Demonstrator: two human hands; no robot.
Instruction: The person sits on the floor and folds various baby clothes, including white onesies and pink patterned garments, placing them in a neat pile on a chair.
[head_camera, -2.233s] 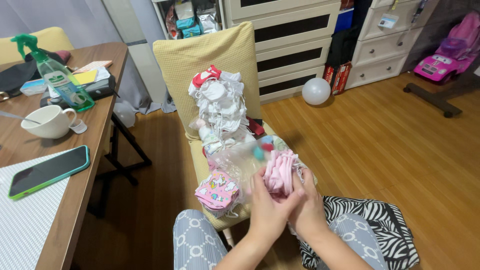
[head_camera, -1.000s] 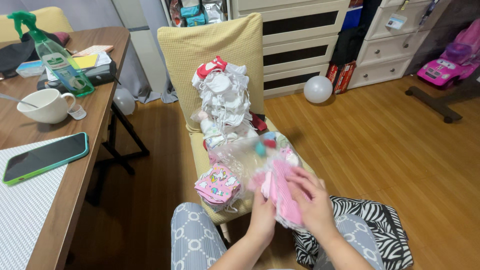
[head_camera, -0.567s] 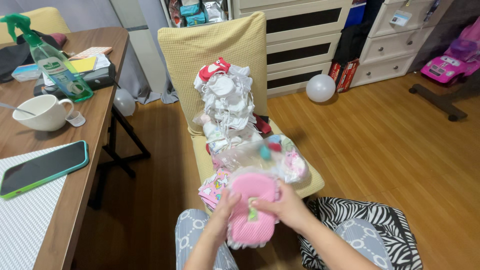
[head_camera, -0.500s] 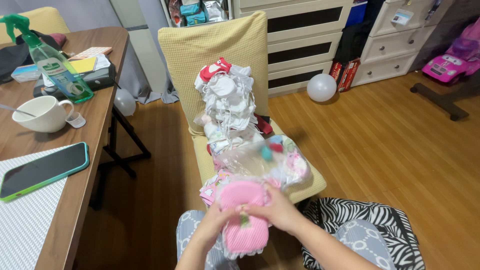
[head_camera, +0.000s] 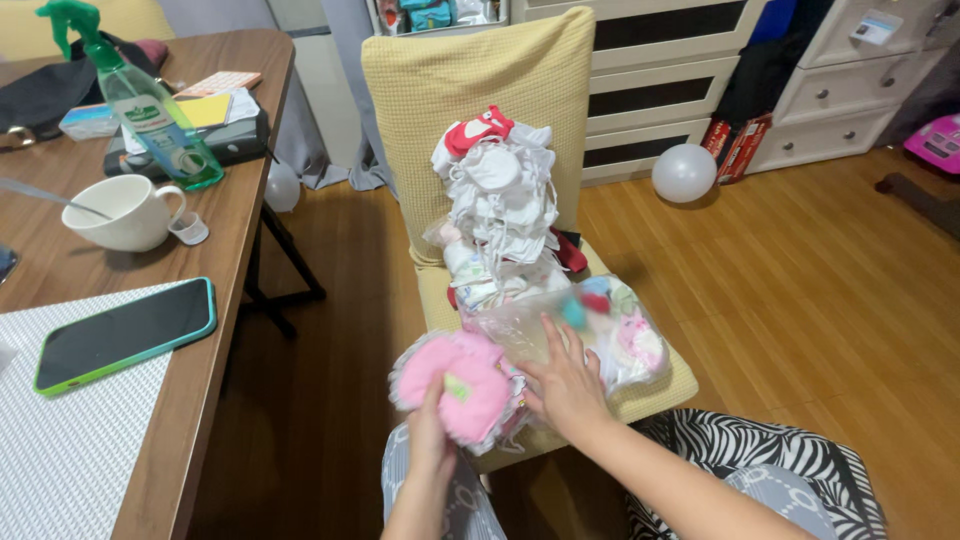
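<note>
Pink ribbed fabric piece w/ white frilled edge (head_camera: 455, 385) lay bunched at front-left corner of yellow padded chair seat (head_camera: 650, 395), small green tag at its middle. Left hand (head_camera: 430, 435) gripped its lower edge, fingers closed on cloth. Right hand (head_camera: 565, 385) rested flat, fingers spread, on clear plastic bag of coloured items (head_camera: 600, 330) just beside it. White cloth heap (head_camera: 500, 200) stood against chair back. Phone w/ green case (head_camera: 125, 333) near wooden table's (head_camera: 190, 400) front edge, well apart.
</note>
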